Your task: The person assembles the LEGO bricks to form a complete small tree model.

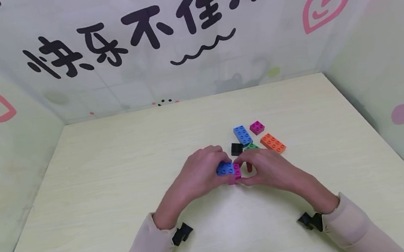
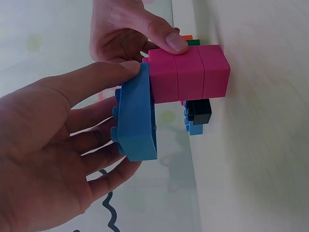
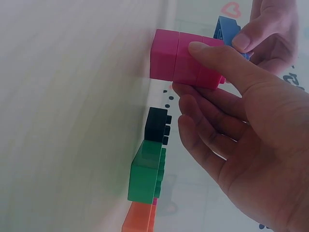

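Pinched in my left hand (image 1: 201, 170) is a blue building brick (image 2: 136, 116), with the thumb near one end and the fingers along its studded side. My right hand (image 1: 269, 168) grips an upright stack of three pink bricks (image 2: 189, 75), thumb on one side and fingertips on the other. The blue brick lies across the top of the stack at its left part and juts out past it. In the head view, pink studs show beside the blue brick's right end. The stack's base is close over the table (image 1: 91, 177).
Just beyond the hands lie a black brick (image 1: 237, 149), a green brick (image 3: 146, 174) partly hidden by the right hand in the head view, a second blue brick (image 1: 242, 135), a small pink brick (image 1: 257, 127) and an orange brick (image 1: 273, 143). Printed wall panels stand behind and at both sides.
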Motion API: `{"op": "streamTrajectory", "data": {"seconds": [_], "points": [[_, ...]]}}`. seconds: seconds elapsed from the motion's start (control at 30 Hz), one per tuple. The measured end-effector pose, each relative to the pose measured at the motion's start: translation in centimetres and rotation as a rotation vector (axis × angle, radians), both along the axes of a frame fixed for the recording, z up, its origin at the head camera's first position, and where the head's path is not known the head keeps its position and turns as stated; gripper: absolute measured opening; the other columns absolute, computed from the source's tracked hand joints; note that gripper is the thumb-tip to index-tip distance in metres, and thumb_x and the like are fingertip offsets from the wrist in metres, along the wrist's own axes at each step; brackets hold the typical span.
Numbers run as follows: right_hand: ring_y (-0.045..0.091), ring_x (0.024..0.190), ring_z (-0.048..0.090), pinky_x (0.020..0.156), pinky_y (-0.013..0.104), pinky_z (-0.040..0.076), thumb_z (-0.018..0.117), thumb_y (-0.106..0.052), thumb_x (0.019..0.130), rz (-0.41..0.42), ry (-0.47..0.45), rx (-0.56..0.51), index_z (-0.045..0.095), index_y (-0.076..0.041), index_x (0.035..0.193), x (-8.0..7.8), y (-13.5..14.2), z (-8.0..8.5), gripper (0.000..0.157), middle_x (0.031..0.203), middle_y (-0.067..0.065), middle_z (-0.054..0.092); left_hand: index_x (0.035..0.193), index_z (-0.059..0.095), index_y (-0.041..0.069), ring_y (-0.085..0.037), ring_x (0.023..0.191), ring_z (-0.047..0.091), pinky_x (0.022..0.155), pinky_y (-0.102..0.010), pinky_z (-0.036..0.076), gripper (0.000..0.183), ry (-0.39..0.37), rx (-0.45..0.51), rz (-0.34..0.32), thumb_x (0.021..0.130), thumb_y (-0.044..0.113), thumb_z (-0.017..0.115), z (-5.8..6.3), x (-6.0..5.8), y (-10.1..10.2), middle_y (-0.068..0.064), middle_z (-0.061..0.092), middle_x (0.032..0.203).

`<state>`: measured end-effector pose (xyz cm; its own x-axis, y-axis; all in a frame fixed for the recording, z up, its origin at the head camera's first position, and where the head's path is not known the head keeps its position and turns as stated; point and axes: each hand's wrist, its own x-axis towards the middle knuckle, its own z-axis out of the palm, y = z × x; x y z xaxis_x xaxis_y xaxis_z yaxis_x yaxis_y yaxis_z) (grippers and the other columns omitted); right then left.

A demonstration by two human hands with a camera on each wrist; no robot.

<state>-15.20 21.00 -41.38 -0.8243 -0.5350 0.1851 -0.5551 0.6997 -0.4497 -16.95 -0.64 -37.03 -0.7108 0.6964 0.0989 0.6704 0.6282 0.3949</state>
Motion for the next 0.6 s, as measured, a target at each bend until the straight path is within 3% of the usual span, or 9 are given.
{"op": "streamTrajectory", "data": {"seconds": [0.47,0.6], "points": [[0.009,0.072,0.058,0.06,0.022,0.046,0.086,-0.032,0.075,-0.008,0.004,0.013,0.071,-0.016,0.104,0.1,0.0,0.0,0.037,0.085,-0.008,0.064,0.107,0.071,0.013,-0.012,0.086,0.056,0.076,-0.026,0.047,0.043,-0.006,-0.006,0.04,0.078,0.044,0.082,-1.3,0.1,-0.1,0.004,0.062,0.097],[0.009,0.075,0.058,0.062,0.022,0.047,0.085,-0.034,0.077,0.011,-0.041,0.023,0.07,-0.017,0.108,-0.1,0.2,0.3,0.039,0.088,-0.008,0.064,0.106,0.07,0.012,-0.011,0.085,0.056,0.076,-0.026,0.049,0.043,-0.015,-0.001,0.044,0.079,0.044,0.081,-1.3,0.1,-0.1,0.004,0.061,0.096]]}}
